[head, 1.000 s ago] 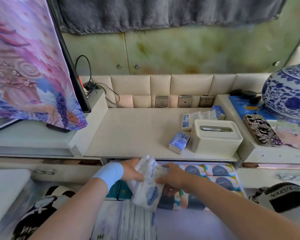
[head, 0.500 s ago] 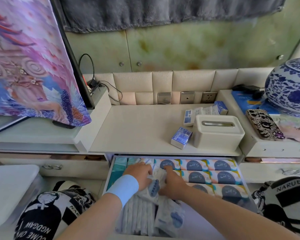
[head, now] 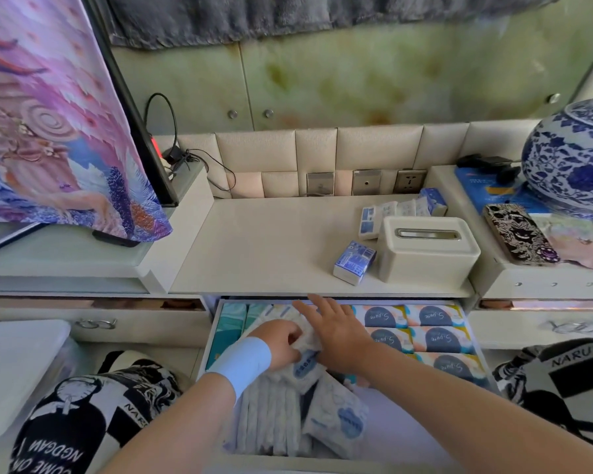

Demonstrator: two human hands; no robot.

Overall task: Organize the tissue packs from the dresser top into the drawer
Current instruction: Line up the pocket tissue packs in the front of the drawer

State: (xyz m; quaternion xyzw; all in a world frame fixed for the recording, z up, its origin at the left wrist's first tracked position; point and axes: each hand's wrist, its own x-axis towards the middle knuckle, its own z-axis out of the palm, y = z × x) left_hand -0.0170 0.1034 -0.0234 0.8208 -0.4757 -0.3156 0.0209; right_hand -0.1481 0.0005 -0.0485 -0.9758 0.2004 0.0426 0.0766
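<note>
Pinching the white soft tissue pack at lower centre of the head view, the left hand curls round it, seemingly to steer it into the drawer. The right hand lies flat with its fingers straight, pressing the pack down beside the stored packs. Small blue packs wait on the dresser top, right of centre.
</note>
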